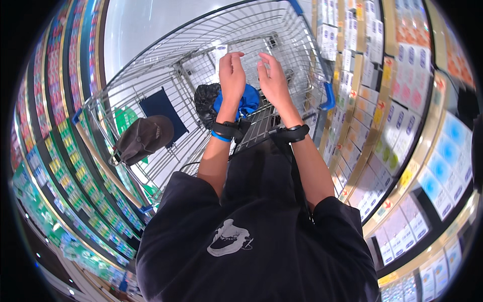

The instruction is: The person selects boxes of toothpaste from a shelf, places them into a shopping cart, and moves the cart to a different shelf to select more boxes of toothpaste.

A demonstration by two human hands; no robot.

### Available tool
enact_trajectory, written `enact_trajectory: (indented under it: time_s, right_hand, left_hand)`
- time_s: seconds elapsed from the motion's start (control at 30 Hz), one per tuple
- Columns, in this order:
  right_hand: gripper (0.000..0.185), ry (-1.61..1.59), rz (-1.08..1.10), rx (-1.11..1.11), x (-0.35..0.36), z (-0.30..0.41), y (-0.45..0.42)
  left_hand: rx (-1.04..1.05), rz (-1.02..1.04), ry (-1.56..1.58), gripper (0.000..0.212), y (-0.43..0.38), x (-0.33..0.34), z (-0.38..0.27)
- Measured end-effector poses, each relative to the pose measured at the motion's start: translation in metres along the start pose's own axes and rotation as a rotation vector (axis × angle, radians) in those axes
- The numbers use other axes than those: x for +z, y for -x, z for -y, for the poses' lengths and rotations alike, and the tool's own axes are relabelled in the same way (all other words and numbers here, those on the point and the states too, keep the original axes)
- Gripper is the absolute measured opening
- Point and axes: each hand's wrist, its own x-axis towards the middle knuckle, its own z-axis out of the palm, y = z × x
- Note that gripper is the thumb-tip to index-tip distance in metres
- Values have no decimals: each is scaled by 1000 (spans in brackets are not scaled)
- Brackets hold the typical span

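Observation:
Both my hands hover over a wire shopping cart (188,28), and neither appears to hold anything. My left hand (232,75) has loosely bent fingers. Beside and partly behind it is a white box (222,50); whether they touch is unclear. To its right, my right hand (272,77) is raised with its thumb and fingers apart. Below the hands, a blue cloth or bag (249,100) and a crumpled black bag (206,100) lie in the cart. A dark cap (145,139) rests near the cart's handle (109,173).
Shelves of small colourful packages (75,162) line the left side. Shelves of boxed goods (400,132) with price strips stand close on the right. A dark blue panel (166,113) is fixed to the cart's child-seat area. Pale shiny floor (132,34) shows beyond the cart.

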Motion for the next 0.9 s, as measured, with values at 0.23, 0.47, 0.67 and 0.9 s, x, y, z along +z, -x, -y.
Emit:
enact_trajectory:
  time_s: [0.23, 0.47, 0.67, 0.9]
  right_hand:
    - [61, -141, 113, 460, 70, -79, -25]
    - [63, -246, 154, 641, 87, -111, -25]
    - [60, -276, 121, 745, 72, -119, -21]
    - [58, -268, 68, 624, 27, -72, -24]
  left_hand:
    - [3, -114, -539, 31, -41, 2, 164]
    - [-209, -18, -696, 43, -66, 18, 240]
    - [-278, -5, -691, 38, -75, 3, 259]
    - [-25, 198, -372, 41, -49, -20, 151]
